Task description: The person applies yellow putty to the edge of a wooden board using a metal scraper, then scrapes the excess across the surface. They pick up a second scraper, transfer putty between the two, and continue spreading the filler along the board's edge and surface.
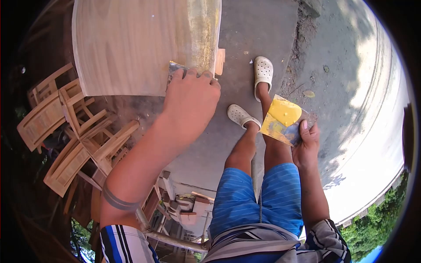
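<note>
A person's left hand (193, 103) holds a stained scraper (171, 73), its fingers bent close together over the blade, at the near edge of a wooden board (131, 48), toward the near right corner. Whether the blade touches the board cannot be told. A yellowish strip of paste (204, 35) runs along the board's right edge, and a small wood block (220, 61) shows just beside that edge. Well apart from the board, the right hand (307, 147) grips a flat plate (293, 135) by its near right corner, thumb on top, the other fingers partly hidden. A thick yellow blob (285, 111) sits toward the plate's far edge. Wooden chairs (48, 116) stand beyond the board's near left corner.
</note>
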`<state>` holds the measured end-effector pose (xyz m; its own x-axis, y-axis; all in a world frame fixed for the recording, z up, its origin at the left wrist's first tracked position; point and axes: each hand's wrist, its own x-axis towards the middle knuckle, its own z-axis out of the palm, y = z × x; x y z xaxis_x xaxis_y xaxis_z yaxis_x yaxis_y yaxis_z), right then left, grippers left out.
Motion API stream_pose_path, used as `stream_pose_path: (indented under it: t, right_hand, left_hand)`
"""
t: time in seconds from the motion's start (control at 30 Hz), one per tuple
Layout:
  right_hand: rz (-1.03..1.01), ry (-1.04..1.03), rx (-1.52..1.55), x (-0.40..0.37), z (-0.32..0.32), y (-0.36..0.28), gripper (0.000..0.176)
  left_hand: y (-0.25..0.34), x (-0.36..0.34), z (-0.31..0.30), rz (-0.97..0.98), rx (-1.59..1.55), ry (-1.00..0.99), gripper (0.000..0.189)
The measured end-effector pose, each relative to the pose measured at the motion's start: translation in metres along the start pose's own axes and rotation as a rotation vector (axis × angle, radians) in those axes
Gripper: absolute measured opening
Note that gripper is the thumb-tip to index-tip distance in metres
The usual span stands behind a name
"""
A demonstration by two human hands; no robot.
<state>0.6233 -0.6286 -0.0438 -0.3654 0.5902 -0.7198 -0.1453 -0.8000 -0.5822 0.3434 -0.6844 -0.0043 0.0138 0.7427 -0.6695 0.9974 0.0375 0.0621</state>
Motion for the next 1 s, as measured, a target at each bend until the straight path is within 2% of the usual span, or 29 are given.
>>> stream_pose_path:
  t: [0.1,0.2,0.3,0.4,0.5,0.6,0.67,0.7,0.8,0.87,0.93,1.0]
  right_hand:
    - [-0.005,-0.012,-0.009,0.003,-0.005,0.004,0.029]
    - [0.008,0.000,0.001,0.000,-0.005,0.003,0.029]
    - [0.007,0.008,-0.004,0.004,-0.002,0.001,0.029]
    - [0.022,0.018,-0.039,0.002,-0.006,0.001,0.029]
    - [0.037,0.005,-0.082,0.000,-0.009,0.004,0.029]
    - [0.054,-0.015,-0.088,0.007,-0.005,0.000,0.030]
    - [0.054,-0.020,-0.084,0.004,-0.001,-0.002,0.030]
    - [0.044,-0.029,-0.082,0.004,0.000,-0.003,0.030]
    - [0.005,-0.053,-0.079,0.009,0.011,-0.007,0.029]
    - [0.014,-0.054,-0.087,0.001,0.010,-0.006,0.031]
    - [0.032,-0.081,-0.104,0.003,0.001,-0.007,0.033]
    - [0.021,-0.095,-0.111,0.005,0.000,-0.006,0.033]
  left_hand:
    - [-0.006,0.002,-0.016,-0.049,-0.127,0.229,0.037]
    - [-0.016,0.010,0.004,-0.049,-0.183,0.338,0.039]
    - [-0.007,-0.026,0.022,-0.013,-0.379,0.017,0.046]
    - [-0.013,-0.046,0.014,-0.255,-0.610,0.243,0.052]
    - [-0.019,-0.026,0.042,-0.242,-0.512,0.455,0.056]
    - [0.029,-0.030,0.083,-0.220,-0.374,0.528,0.058]
    - [0.042,-0.050,0.111,-0.164,-0.362,0.476,0.046]
    - [0.042,-0.058,0.110,-0.136,-0.347,0.456,0.041]
    - [0.027,-0.077,0.090,-0.173,-0.421,0.388,0.041]
    - [-0.010,-0.067,0.052,-0.314,-0.588,0.545,0.052]
    - [-0.050,-0.043,0.033,-0.486,-0.649,0.589,0.051]
    - [-0.064,-0.013,0.029,-0.578,-0.775,0.467,0.050]
